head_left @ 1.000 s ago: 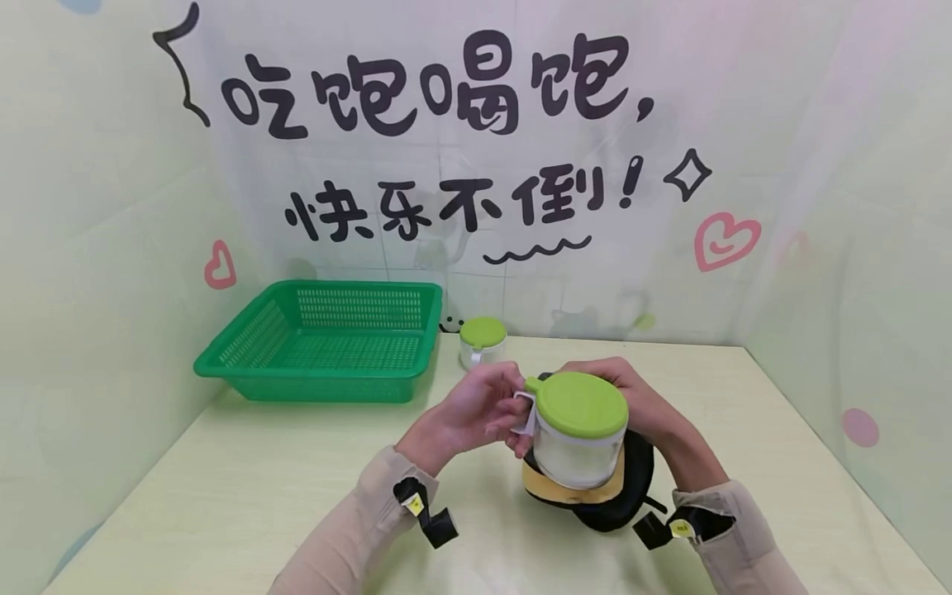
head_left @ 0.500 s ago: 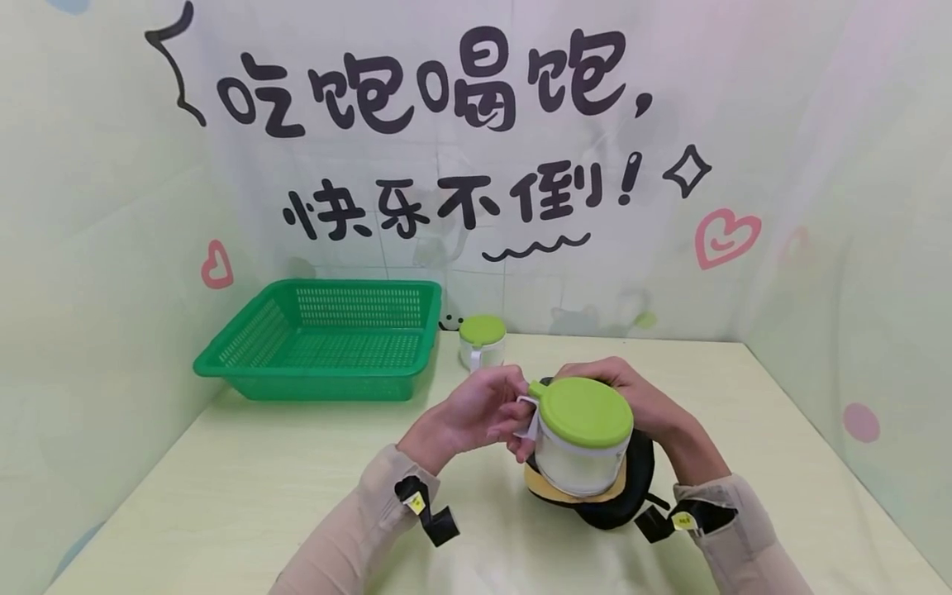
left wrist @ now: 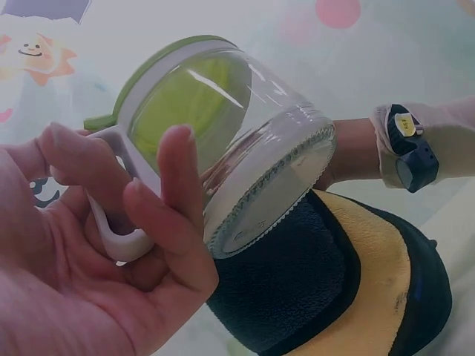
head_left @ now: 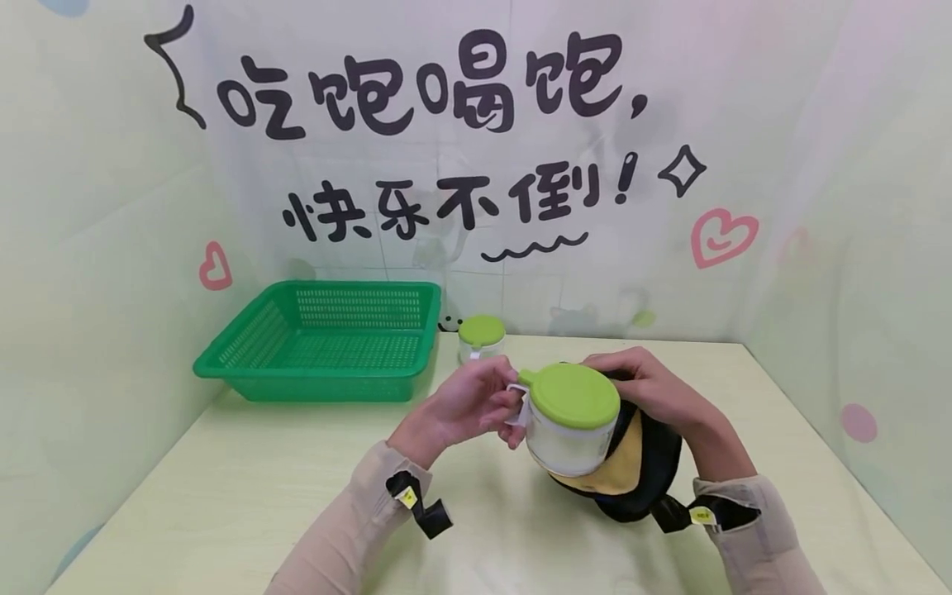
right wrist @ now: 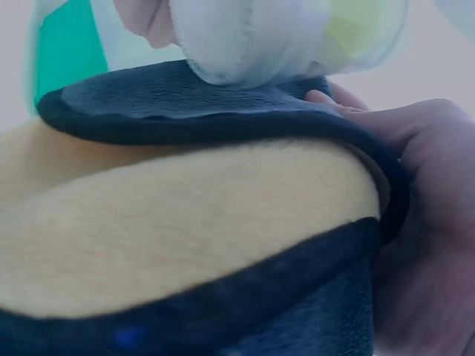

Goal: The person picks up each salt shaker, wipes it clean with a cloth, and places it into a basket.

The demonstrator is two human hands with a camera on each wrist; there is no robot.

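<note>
A clear glass seasoning jar [head_left: 563, 444] with a green lid and white handle is held up by my left hand [head_left: 470, 406], whose fingers curl through the handle. In the left wrist view the jar [left wrist: 245, 170] tilts, its ribbed glass base turned toward the camera. My right hand [head_left: 658, 392] grips a folded cloth [head_left: 628, 459], dark navy and yellow with black edging, beside and below the jar. In the right wrist view, the cloth's dark fold [right wrist: 185, 96] lies against the jar's base or just under it; contact is hard to tell. Some right fingers are hidden behind jar and cloth.
A second jar [head_left: 482, 332] with a green lid stands at the back of the pale table [head_left: 283, 487], partly behind my left hand. Left of it sits a green plastic basket [head_left: 320, 384]. Printed curtains enclose the back and both sides.
My right hand has shifted right with the cloth, so more of the cloth shows beside the jar. My left hand and the jar have moved slightly left and up.
</note>
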